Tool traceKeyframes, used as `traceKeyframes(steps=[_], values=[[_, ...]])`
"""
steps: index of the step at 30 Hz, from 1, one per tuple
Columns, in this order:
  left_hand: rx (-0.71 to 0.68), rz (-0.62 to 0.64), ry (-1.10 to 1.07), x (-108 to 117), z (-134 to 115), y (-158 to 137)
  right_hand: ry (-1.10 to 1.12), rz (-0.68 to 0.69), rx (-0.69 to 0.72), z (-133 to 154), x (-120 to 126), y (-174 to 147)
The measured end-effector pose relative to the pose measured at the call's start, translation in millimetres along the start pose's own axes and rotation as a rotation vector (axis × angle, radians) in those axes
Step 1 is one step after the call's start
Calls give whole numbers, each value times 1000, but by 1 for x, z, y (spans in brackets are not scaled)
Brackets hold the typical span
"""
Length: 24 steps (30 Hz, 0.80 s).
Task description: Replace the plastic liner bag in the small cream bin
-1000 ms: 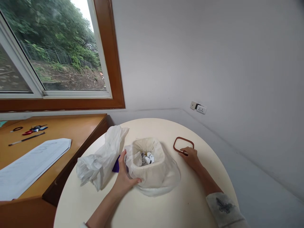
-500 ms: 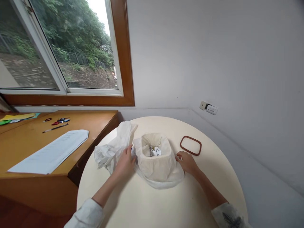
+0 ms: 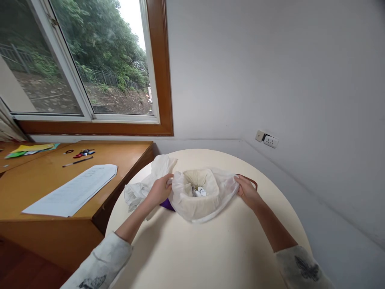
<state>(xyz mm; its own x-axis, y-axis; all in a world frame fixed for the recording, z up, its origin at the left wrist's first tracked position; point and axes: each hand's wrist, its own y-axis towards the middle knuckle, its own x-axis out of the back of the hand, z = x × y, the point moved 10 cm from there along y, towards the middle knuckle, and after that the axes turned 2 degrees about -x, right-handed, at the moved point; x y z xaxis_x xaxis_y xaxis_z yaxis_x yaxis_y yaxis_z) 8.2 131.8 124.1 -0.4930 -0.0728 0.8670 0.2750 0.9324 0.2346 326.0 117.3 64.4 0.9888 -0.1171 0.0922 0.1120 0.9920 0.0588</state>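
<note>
A small bin (image 3: 197, 206) stands on the round table, lined with a thin, see-through white plastic bag (image 3: 225, 181) whose edge hangs outside the rim. Crumpled white scraps (image 3: 199, 192) lie inside. At the left, my left hand (image 3: 160, 189) is closed in a pinch on the bag's edge. Opposite it, my right hand (image 3: 246, 190) pinches the edge and stretches it out sideways. Something purple (image 3: 167, 205) shows below my left hand; what it is I cannot tell. Behind my right hand lies a brown rounded frame (image 3: 252, 181), partly hidden.
More crumpled white plastic (image 3: 136, 194) lies on the table (image 3: 204, 257) left of the bin. On a wooden desk (image 3: 132, 150) at the left are paper sheets (image 3: 75, 190), a pen (image 3: 77, 161) and small items. A socket (image 3: 270, 141) is on the wall.
Both hands have risen and moved apart from low beside the bin, pulling the bag's edge up and outward. My right hand now covers part of the brown frame. The purple thing has come into view.
</note>
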Motion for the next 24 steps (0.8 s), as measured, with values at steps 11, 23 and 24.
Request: traceKeyframes(steps=[11,23,24], values=[[-16,-213,-479,75,-13,2,428,57,71,76,5,-5],[17,-171,-552,88,0,-28,303,43,151,72,33,-24],[15,-167,-551,89,3,-30,276,39,154,70,35,-26]])
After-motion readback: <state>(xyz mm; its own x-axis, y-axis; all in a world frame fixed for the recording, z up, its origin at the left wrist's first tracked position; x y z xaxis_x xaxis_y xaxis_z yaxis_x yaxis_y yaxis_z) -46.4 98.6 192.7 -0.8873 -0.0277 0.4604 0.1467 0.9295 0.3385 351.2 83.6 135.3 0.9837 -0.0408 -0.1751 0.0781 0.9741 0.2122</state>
